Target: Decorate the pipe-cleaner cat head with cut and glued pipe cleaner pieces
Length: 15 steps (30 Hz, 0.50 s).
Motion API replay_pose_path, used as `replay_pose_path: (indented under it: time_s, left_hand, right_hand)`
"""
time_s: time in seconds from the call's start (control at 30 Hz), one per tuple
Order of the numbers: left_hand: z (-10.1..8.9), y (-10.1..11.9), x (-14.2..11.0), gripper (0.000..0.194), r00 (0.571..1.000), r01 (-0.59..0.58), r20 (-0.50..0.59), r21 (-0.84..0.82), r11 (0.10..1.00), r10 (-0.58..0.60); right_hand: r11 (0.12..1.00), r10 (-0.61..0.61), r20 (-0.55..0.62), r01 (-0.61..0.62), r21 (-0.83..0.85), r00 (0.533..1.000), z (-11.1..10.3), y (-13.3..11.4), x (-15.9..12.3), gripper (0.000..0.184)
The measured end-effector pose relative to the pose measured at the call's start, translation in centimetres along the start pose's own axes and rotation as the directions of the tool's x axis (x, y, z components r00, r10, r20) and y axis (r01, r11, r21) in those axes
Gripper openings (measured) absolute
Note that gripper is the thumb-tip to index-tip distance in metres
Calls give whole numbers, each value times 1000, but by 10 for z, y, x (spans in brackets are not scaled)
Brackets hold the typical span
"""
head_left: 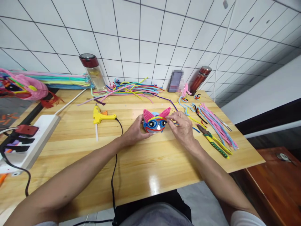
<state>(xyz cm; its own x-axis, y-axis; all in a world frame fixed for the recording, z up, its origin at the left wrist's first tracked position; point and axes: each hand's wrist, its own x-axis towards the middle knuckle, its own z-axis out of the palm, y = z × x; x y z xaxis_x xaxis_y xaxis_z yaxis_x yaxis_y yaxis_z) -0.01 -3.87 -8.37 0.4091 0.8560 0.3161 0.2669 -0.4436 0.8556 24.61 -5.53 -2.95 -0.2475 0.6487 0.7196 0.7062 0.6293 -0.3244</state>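
One left hand point(134, 133) grips the side of a pink-eared face point(153, 125) well in from the worktop's point(143, 171) front edge while the right hand point(182, 127) pinches a red strip point(161, 119) at its brow, where light, even pressure should keep it flat.

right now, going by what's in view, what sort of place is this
Probably a small craft workspace, perhaps at home: a yellow glue gun, pliers and a bundle of pink and blue pipe cleaners lie on a wooden table.

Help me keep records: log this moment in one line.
left hand: holding blue face; right hand: at its brow; glue gun, pliers: on table
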Motion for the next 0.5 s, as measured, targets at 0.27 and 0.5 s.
replay_pose_path:
  time_s: [0.27, 0.5]
  left_hand:
    - [1, -9, -1, 68, 999, -38, -12, 49, 998, 38]
    - [1, -9, -2, 67, 1000, -28, -10, 46, 999, 28]
  right_hand:
    - [993, -69, 7, 69, -94, 998, 5, 4, -4, 24]
    - [997, -26, -8, 25, -76, 1000, 13, 4, -8, 23]
